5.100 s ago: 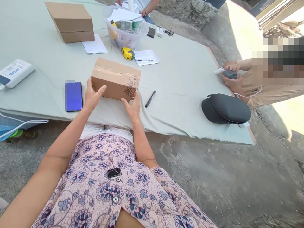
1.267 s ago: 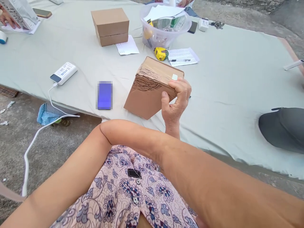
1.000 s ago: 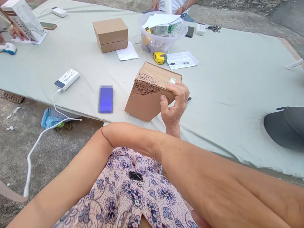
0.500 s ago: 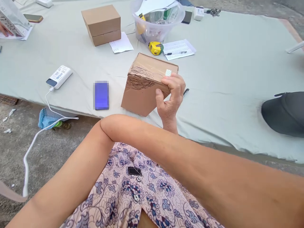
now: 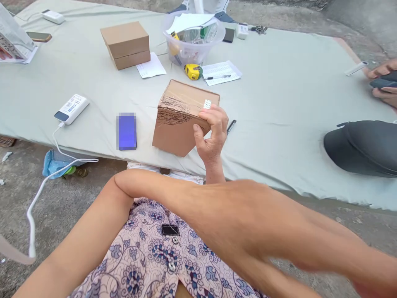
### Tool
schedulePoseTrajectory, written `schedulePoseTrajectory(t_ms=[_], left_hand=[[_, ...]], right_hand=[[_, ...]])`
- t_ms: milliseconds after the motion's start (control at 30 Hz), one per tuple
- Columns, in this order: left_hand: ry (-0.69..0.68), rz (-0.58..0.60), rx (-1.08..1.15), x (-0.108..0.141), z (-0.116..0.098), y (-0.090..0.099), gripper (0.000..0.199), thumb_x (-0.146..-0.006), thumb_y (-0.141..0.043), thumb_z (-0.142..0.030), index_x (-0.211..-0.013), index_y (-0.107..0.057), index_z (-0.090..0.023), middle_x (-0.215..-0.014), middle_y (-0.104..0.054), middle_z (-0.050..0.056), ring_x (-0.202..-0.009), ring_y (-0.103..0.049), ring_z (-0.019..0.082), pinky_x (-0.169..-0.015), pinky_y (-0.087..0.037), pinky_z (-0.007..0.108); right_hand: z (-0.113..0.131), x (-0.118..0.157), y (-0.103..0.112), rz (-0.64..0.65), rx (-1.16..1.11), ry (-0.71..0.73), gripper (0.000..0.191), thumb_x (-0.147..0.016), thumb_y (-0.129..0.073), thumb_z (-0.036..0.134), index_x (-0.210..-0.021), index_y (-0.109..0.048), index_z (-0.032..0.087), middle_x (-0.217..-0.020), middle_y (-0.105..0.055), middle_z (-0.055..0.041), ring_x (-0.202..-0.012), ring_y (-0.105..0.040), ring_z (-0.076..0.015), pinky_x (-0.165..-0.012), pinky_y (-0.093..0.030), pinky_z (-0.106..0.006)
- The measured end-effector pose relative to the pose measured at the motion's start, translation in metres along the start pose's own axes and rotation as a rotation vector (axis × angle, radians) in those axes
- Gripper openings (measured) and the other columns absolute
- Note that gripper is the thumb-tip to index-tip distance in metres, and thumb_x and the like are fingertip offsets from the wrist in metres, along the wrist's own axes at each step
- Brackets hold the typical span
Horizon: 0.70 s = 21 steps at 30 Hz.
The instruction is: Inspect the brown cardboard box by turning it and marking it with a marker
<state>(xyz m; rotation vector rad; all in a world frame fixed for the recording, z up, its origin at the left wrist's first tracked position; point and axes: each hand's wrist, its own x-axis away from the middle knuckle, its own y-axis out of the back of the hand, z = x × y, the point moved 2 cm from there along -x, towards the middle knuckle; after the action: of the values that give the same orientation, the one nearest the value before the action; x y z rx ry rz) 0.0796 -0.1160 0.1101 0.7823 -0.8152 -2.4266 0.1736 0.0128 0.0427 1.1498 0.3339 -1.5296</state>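
My right hand (image 5: 212,132) grips a tilted cardboard box (image 5: 173,132), with fingers curled over its right edge and thumb on the near face. The box has tape, black scribbled lines and a small checkered label (image 5: 207,104), and its lower corner points towards me on the cloth. My left forearm (image 5: 217,207) crosses low in front of me, blurred, and hides my right forearm. My left hand is out of view. A black pen (image 5: 230,126) lies just right of my right hand.
A pale green cloth-covered table (image 5: 279,103) holds a stacked cardboard box (image 5: 125,45), a plastic tub of papers (image 5: 192,41), a yellow tape measure (image 5: 193,71), a power bank (image 5: 71,109), a phone (image 5: 126,131) and a dark cap (image 5: 362,149). A co-worker's hand (image 5: 384,78) is at the right edge.
Compared with the oldest frame, the box now stands tilted in my right hand and my left hand has left it. My left forearm has shifted and blurred, and a co-worker's hand has entered at right.
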Motion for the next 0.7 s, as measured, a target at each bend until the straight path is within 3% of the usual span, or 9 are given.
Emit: schedulePoseTrajectory(t_ms=[33,100,133,200,267,367,433,567,700], left_hand=[[0.021,-0.145,0.152,-0.006,0.009,0.001,0.046,-0.111,-0.026,-0.040,-0.129,-0.068,-0.031,-0.091,-0.065,0.005,-0.095,-0.071,0.022,-0.117,-0.049,0.053],[0.174,-0.534,0.579,-0.008,0.030,-0.003,0.029,-0.109,-0.041,-0.039,-0.117,-0.068,-0.032,-0.081,-0.066,0.002,-0.093,-0.072,0.017,-0.095,-0.063,0.028],[0.318,-0.708,0.771,-0.004,0.042,-0.011,0.019,-0.106,-0.050,-0.034,-0.112,-0.067,-0.029,-0.084,-0.069,0.001,-0.090,-0.072,0.015,-0.085,-0.064,0.026],[0.687,-0.885,0.956,0.012,0.060,-0.040,0.013,-0.101,-0.060,-0.029,-0.114,-0.063,-0.029,-0.094,-0.072,0.002,-0.091,-0.072,0.016,-0.077,-0.064,0.032],[0.978,-0.791,1.009,0.030,0.067,-0.078,0.024,-0.104,-0.054,-0.045,-0.124,-0.059,-0.033,-0.114,-0.070,0.004,-0.107,-0.071,0.019,-0.084,-0.062,0.037],[1.076,-0.525,1.228,0.047,0.061,-0.133,0.059,-0.097,-0.054,-0.067,-0.145,-0.044,-0.035,-0.142,-0.061,0.007,-0.132,-0.062,0.026,-0.105,-0.055,0.044],[1.079,-0.380,1.367,0.051,0.052,-0.158,0.078,-0.091,-0.057,-0.073,-0.154,-0.034,-0.034,-0.156,-0.051,0.010,-0.145,-0.052,0.030,-0.117,-0.047,0.048],[1.055,-0.256,1.458,0.049,0.036,-0.175,0.087,-0.091,-0.057,-0.074,-0.161,-0.028,-0.032,-0.167,-0.039,0.010,-0.155,-0.038,0.031,-0.128,-0.032,0.049],[1.040,-0.264,1.473,0.052,0.030,-0.177,0.076,-0.094,-0.055,-0.070,-0.158,-0.035,-0.033,-0.161,-0.049,0.009,-0.150,-0.046,0.029,-0.126,-0.036,0.049]], right_hand=[[0.000,-0.001,0.001,-0.022,0.005,0.011,0.026,-0.099,-0.053,0.038,-0.120,-0.063,0.026,-0.122,-0.068,-0.0091,-0.134,-0.059,-0.0292,-0.122,-0.044,-0.061],[-0.002,-0.003,0.002,-0.055,0.015,0.018,0.025,-0.100,-0.053,0.038,-0.120,-0.063,0.027,-0.121,-0.069,-0.0088,-0.133,-0.059,-0.0264,-0.122,-0.046,-0.057],[-0.004,-0.005,0.003,-0.064,0.017,0.019,0.024,-0.101,-0.053,0.038,-0.120,-0.062,0.028,-0.121,-0.069,-0.0090,-0.133,-0.059,-0.0254,-0.122,-0.047,-0.055],[-0.010,-0.009,0.004,-0.053,0.025,0.006,0.025,-0.101,-0.052,0.041,-0.120,-0.062,0.029,-0.122,-0.069,-0.0090,-0.134,-0.058,-0.0252,-0.122,-0.047,-0.055],[-0.017,-0.013,0.004,-0.028,0.038,-0.025,0.028,-0.101,-0.050,0.043,-0.122,-0.062,0.029,-0.123,-0.068,-0.0089,-0.136,-0.057,-0.0267,-0.121,-0.046,-0.058],[-0.024,-0.018,0.000,-0.001,0.043,-0.071,0.030,-0.101,-0.049,0.045,-0.123,-0.062,0.030,-0.126,-0.067,-0.0088,-0.140,-0.055,-0.0276,-0.123,-0.043,-0.059],[-0.024,-0.019,-0.002,-0.001,0.024,-0.073,0.031,-0.101,-0.048,0.045,-0.124,-0.063,0.031,-0.127,-0.067,-0.0088,-0.141,-0.055,-0.0272,-0.124,-0.042,-0.057],[-0.018,-0.014,-0.001,-0.049,-0.015,-0.061,0.032,-0.103,-0.044,0.047,-0.120,-0.066,0.030,-0.124,-0.069,-0.0086,-0.139,-0.057,-0.0255,-0.124,-0.042,-0.055],[-0.013,-0.007,0.003,-0.094,-0.030,-0.113,0.041,-0.106,-0.034,0.047,-0.114,-0.069,0.029,-0.119,-0.071,-0.0080,-0.140,-0.058,-0.0241,-0.124,-0.044,-0.053]])
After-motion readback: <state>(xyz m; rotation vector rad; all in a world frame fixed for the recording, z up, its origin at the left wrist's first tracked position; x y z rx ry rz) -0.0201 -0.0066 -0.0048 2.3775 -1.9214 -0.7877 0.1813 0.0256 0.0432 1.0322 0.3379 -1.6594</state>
